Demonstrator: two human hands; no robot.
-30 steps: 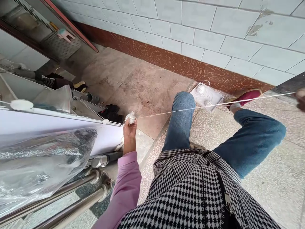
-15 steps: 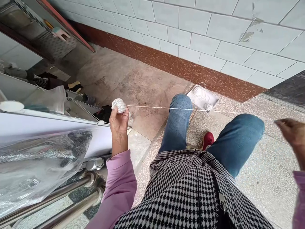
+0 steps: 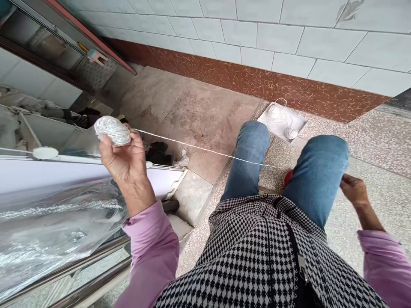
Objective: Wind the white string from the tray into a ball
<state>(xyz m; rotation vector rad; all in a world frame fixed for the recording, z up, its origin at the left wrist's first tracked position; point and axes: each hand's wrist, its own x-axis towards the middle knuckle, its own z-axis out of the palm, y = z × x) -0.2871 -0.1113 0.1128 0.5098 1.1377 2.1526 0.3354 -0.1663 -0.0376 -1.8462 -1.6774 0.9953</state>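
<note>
Raised at the left, my left hand (image 3: 126, 160) grips a ball of white string (image 3: 112, 130) between thumb and fingers. From the ball, a strand of white string (image 3: 199, 147) stretches across my left knee and drops behind my right knee. My right hand (image 3: 355, 190) is low beside the outer side of my right knee, its fingers pinched together. The strand lines up with that pinch, though the knee hides the stretch between and the fingertips.
By the wall's brown base, a shallow white box (image 3: 297, 122) holds loose white string and a small ball. Plastic-wrapped white furniture (image 3: 64, 222) and metal rails (image 3: 105, 278) stand close on my left. Dark shoes (image 3: 159, 152) lie beyond my left hand.
My left hand has moved left and up with the ball, now nearer the camera. My right hand has come inward and down beside the right knee. The strand now slopes down to the right.
</note>
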